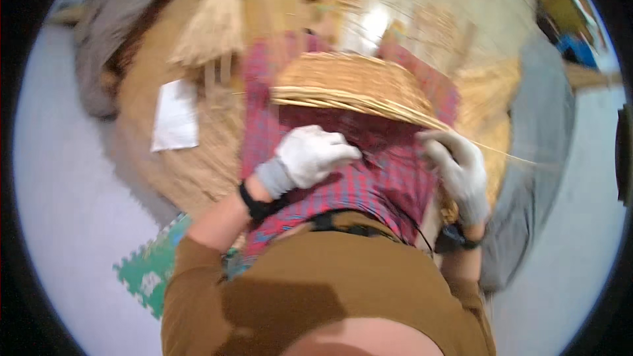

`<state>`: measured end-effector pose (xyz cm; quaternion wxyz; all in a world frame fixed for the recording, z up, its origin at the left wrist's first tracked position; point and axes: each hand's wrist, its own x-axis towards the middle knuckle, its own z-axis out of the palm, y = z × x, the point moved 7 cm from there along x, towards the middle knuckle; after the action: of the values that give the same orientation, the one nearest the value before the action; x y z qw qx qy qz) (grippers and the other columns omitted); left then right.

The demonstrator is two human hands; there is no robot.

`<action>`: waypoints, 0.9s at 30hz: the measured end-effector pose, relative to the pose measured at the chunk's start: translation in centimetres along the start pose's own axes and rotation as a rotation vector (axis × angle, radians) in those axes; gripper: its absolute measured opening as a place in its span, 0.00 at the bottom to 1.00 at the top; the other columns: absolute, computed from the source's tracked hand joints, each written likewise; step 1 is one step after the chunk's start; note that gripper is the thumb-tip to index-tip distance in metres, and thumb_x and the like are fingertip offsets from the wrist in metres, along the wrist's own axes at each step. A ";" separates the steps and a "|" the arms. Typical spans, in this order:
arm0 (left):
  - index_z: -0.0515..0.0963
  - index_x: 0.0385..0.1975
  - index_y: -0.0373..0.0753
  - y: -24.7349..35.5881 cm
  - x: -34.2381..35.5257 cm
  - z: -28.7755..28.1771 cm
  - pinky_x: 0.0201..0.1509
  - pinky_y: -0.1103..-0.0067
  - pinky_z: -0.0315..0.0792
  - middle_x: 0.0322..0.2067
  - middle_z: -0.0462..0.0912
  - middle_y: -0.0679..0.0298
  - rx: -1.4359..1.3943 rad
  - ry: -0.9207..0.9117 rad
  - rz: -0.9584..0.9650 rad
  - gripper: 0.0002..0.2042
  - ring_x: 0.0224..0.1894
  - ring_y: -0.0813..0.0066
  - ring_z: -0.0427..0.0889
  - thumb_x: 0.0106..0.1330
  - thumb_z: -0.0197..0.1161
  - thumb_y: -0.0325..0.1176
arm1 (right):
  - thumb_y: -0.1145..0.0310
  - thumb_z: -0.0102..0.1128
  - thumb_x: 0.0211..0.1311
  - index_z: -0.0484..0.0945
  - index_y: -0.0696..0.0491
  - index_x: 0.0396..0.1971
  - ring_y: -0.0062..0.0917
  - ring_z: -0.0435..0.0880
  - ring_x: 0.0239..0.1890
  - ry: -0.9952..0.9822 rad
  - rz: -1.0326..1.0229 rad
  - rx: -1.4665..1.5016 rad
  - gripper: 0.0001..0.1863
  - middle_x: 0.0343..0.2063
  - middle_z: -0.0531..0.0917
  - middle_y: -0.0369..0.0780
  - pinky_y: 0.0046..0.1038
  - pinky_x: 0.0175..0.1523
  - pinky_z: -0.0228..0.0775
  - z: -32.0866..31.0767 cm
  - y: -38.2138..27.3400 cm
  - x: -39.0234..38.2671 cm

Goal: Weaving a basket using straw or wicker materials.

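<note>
**Straw weaving on the lap — hands and stock**

While the round woven straw piece [349, 86] lies on the red plaid cloth [369, 178] over the lap, keep it steady. White-gloved left hand [310, 155] curled, pressing cloth; white-gloved right hand [461, 168] curled at the straw rim — grip unclear. Count: two gloves, one weave, one white paper sheet [175, 115].

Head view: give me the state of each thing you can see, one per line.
Woven straw piece: resting on the lap, loose strands sticking out right.
Plaid cloth: spread over the lap.
Left hand: gloved, pressing the cloth.
Right hand: gloved, gripping the straw edge.
White paper: lying flat.
</note>
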<state>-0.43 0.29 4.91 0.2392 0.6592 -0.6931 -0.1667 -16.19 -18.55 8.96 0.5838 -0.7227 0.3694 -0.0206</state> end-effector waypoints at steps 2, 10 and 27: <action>0.86 0.44 0.49 -2.0 -1.7 -3.2 0.39 0.68 0.77 0.34 0.86 0.63 -0.234 0.329 -0.174 0.10 0.33 0.59 0.83 0.64 0.70 0.32 | 0.73 0.72 0.58 0.84 0.56 0.50 0.30 0.86 0.44 0.246 -0.499 -0.481 0.19 0.41 0.87 0.43 0.29 0.52 0.78 1.2 -3.7 0.8; 0.82 0.52 0.37 -20.6 -14.4 -1.6 0.34 0.80 0.78 0.34 0.86 0.61 -1.036 1.002 -0.938 0.12 0.29 0.76 0.82 0.74 0.64 0.35 | 0.71 0.75 0.51 0.85 0.47 0.49 0.39 0.81 0.46 0.322 -0.677 -0.747 0.22 0.40 0.84 0.39 0.37 0.54 0.73 5.5 -1.6 6.1; 0.81 0.40 0.47 -39.0 -27.9 9.6 0.20 0.76 0.65 0.22 0.74 0.71 -1.125 0.622 -1.522 0.13 0.19 0.75 0.71 0.78 0.46 0.39 | 0.69 0.71 0.57 0.81 0.48 0.40 0.41 0.79 0.48 0.406 -0.581 -0.906 0.11 0.40 0.81 0.42 0.40 0.56 0.71 7.3 -2.0 6.3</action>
<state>27.30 24.30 -27.49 0.5172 0.7331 0.1876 -0.3999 -7.26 -15.94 5.86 0.1036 -0.9541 0.2324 -0.1581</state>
